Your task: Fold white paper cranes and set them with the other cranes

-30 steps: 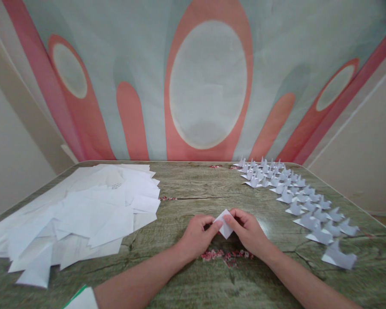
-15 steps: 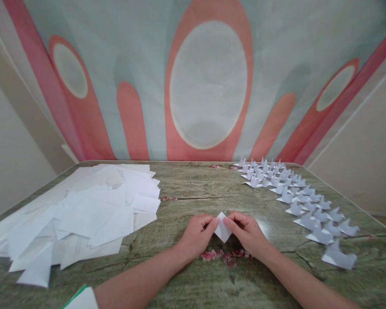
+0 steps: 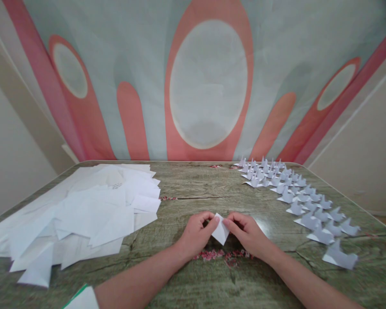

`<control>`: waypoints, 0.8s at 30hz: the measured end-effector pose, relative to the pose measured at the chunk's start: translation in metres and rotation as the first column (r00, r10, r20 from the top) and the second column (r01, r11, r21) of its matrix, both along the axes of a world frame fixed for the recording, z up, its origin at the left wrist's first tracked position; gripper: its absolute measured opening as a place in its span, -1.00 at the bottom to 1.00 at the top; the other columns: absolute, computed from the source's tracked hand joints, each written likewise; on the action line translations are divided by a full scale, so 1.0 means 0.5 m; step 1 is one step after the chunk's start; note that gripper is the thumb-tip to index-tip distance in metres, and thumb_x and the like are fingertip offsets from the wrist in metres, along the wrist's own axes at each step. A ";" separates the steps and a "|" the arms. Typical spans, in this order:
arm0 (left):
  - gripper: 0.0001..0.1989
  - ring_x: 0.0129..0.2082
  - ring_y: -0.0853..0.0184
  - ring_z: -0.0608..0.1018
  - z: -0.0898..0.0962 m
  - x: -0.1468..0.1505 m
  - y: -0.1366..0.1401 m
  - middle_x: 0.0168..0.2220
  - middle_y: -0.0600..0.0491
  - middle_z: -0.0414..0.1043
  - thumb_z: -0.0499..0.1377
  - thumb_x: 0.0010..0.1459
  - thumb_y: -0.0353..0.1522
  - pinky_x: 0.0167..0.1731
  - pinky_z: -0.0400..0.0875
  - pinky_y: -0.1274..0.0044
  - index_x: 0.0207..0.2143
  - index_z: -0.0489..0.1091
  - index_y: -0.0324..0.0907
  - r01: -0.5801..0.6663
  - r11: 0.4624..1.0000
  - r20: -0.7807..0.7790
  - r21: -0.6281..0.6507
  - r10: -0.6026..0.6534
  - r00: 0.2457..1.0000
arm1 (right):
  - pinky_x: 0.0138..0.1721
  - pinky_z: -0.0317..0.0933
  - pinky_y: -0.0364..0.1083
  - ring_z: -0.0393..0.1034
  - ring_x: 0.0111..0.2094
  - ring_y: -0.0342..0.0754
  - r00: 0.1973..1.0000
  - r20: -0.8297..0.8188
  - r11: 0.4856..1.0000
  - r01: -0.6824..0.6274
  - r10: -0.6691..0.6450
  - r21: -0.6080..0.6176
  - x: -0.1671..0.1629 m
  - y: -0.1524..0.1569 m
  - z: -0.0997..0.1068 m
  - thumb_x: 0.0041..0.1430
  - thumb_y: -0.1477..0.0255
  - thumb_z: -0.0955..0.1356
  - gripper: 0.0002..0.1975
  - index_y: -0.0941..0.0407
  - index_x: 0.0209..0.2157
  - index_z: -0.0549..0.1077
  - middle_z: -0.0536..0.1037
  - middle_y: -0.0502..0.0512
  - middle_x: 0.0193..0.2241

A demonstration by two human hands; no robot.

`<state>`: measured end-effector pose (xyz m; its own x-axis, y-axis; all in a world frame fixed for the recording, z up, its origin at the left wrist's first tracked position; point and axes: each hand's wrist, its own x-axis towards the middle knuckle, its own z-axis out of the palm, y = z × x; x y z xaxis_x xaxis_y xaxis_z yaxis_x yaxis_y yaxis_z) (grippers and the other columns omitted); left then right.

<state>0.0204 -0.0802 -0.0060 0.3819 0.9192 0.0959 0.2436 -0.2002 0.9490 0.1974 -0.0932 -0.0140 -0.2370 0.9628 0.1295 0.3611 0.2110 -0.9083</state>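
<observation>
A small folded paper (image 3: 221, 231), white and diamond-shaped, is held over the near middle of the table. My left hand (image 3: 197, 231) pinches its left edge between thumb and fingers. On the other side my right hand (image 3: 246, 231) has its thumb and fingers closed at the paper's upper right edge. One corner points down toward me. The fingers behind the paper are partly hidden.
Loose white paper sheets (image 3: 93, 206) lie in a spread pile at the left. Rows of folded paper birds (image 3: 309, 221) stand along the right side of the wood-patterned table (image 3: 193, 184). A printed backdrop (image 3: 154, 64) hangs behind the far edge.
The folded paper has tilted slightly, its lower corner now a little lower and its left side shifted left. Both hands keep nearly the same place.
</observation>
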 end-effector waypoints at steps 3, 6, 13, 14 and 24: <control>-0.69 -0.48 0.39 0.38 0.001 0.000 0.002 -0.51 0.09 0.38 0.04 0.14 -0.21 -0.45 0.24 0.61 -0.45 0.41 -0.26 -0.017 1.000 -0.012 0.007 0.017 1.000 | -0.47 0.06 -0.18 0.15 -0.51 -0.15 1.000 0.019 1.000 -0.021 0.021 0.001 -0.005 -0.003 0.003 0.17 0.24 0.24 -0.71 0.12 -0.52 0.34 0.29 -0.06 -0.59; -0.69 -0.48 0.39 0.39 -0.001 -0.002 0.005 -0.51 0.08 0.40 0.07 0.13 -0.21 -0.45 0.25 0.61 -0.44 0.43 -0.26 -0.036 0.999 0.011 0.010 0.036 0.999 | -0.51 0.03 -0.19 0.12 -0.54 -0.16 0.999 0.028 0.999 -0.043 0.044 -0.031 -0.012 -0.007 0.005 0.12 0.24 0.28 -0.73 0.13 -0.53 0.35 0.27 -0.07 -0.61; -0.67 -0.48 0.40 0.37 -0.004 -0.006 0.011 -0.51 0.08 0.39 0.05 0.15 -0.22 -0.44 0.25 0.61 -0.45 0.45 -0.28 -0.039 0.999 0.094 0.000 0.039 0.995 | -0.47 0.04 -0.18 0.14 -0.51 -0.15 0.997 0.024 0.996 -0.072 0.073 -0.045 -0.027 -0.011 0.008 0.11 0.29 0.27 -0.73 0.16 -0.55 0.39 0.28 -0.05 -0.60; -0.67 -0.48 0.40 0.37 -0.003 -0.006 0.011 -0.51 0.08 0.39 0.04 0.16 -0.22 -0.43 0.25 0.61 -0.45 0.45 -0.28 -0.055 0.998 0.087 0.008 0.054 0.995 | -0.47 0.03 -0.18 0.13 -0.52 -0.15 0.997 0.028 0.996 -0.068 0.069 -0.061 -0.028 -0.011 0.009 0.11 0.29 0.26 -0.73 0.16 -0.53 0.40 0.28 -0.05 -0.60; -0.69 -0.51 0.41 0.38 -0.002 -0.011 0.023 -0.55 0.10 0.40 0.09 0.13 -0.22 -0.47 0.22 0.62 -0.50 0.45 -0.26 -0.177 0.982 -0.025 0.066 0.179 0.984 | -0.50 0.02 -0.18 0.14 -0.53 -0.17 0.993 0.094 0.997 -0.063 0.066 -0.038 -0.021 -0.011 0.011 0.10 0.29 0.30 -0.75 0.16 -0.54 0.35 0.30 -0.07 -0.60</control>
